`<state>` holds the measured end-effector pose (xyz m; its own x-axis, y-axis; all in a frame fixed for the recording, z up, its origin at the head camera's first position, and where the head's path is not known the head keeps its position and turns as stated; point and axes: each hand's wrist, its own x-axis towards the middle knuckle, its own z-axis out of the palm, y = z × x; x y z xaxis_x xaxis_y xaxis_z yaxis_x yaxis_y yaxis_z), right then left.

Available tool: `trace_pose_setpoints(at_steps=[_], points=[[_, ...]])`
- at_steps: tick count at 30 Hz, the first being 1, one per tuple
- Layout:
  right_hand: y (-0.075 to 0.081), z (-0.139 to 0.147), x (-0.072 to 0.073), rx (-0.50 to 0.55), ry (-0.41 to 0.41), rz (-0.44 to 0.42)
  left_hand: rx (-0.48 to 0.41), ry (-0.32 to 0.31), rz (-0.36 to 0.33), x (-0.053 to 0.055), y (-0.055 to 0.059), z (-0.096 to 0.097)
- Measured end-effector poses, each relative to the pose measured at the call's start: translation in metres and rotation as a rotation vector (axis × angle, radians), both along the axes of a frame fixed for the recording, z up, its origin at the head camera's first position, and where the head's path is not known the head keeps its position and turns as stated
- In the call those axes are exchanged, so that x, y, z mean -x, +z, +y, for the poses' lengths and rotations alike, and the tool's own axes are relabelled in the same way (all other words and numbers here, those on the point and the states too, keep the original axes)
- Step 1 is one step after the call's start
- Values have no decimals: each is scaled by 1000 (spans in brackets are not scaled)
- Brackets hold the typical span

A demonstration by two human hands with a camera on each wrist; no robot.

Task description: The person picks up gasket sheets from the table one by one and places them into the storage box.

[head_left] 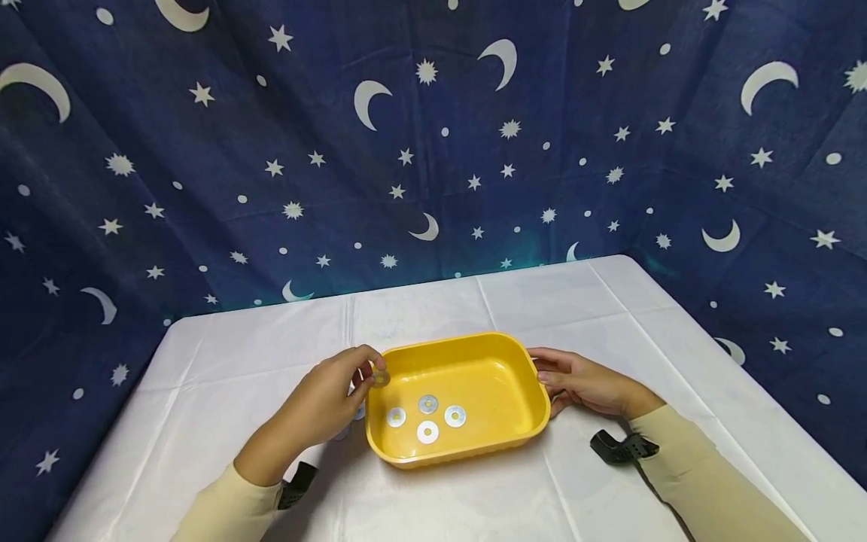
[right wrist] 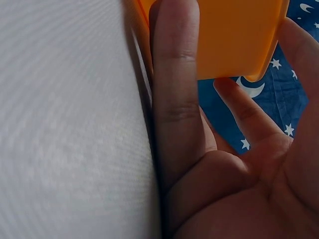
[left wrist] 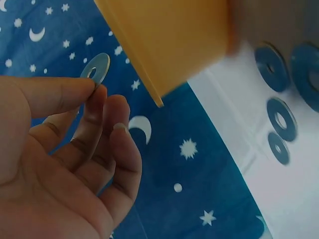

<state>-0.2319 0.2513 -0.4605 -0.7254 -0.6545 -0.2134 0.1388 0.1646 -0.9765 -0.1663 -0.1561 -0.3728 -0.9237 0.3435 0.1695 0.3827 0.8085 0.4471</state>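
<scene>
My left hand (head_left: pixel 330 395) pinches a flat metal washer (left wrist: pixel 101 68) between thumb and fingertips, at the left rim of a yellow rectangular tub (head_left: pixel 491 399). In the left wrist view the other fingers curl loosely below it. Inside the tub, several washers (head_left: pixel 427 432) lie flat toward the left end. Along the tub's right side, my right hand (head_left: pixel 588 382) touches the outer wall and rim with spread, mostly straight fingers. The right wrist view shows one finger (right wrist: pixel 175 64) low against the tub, beside the tablecloth.
More washers (left wrist: pixel 282 119) lie on the white tablecloth (head_left: pixel 223 391) left of the tub, partly hidden by my left hand in the head view. A dark blue curtain (head_left: pixel 339 211) with moons and stars hangs behind the table and at its sides.
</scene>
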Motion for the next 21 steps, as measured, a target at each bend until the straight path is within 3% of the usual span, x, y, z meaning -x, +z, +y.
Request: trace_pose_setpoints(at_steps=[11, 21], points=[[-2, 2, 1, 16, 10, -5, -33, -100, -63, 11, 0, 27], [-2, 2, 1, 9, 4, -9, 3, -180, -135, 22, -9, 43]])
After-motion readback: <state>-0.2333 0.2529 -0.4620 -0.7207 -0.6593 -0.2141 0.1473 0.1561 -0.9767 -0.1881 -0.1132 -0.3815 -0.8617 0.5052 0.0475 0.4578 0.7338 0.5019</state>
